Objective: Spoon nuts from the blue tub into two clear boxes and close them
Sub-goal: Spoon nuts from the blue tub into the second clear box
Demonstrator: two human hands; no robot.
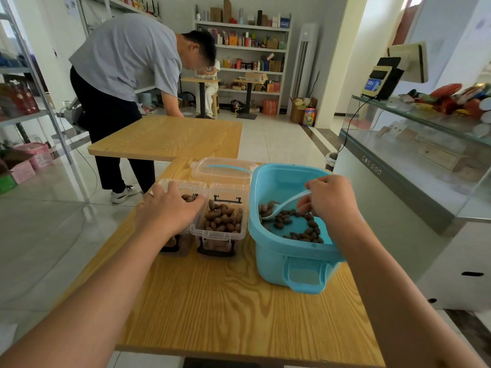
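Right now we see the right hand over the blue tub, fingers curled round the handle of a pale spoon. Its bowl points toward 8 o'clock from the hand and sits down among the nuts at the tub's left end. More nuts lie scattered along the tub floor, from 7 to 5 o'clock below the hand.

At 9 o'clock from the tub, touching or just beside its wall, stand two clear boxes side by side. The right box is open and heaped with nuts, a black latch at its near end. The left box is mostly covered by the left hand, which lies on top of it with fingers spread and bent over the rim; we can't tell if it grasps the rim or just rests there. A few nuts show past the fingertips, at 2 o'clock from that hand.

Both box lids stand open behind, at 12 o'clock. A clear lid with a blue strip lies behind them on the wooden table.

Beyond, at 11 o'clock, a second wooden table, and a person in a grey shirt bending over it. A glass counter runs at 2 o'clock.
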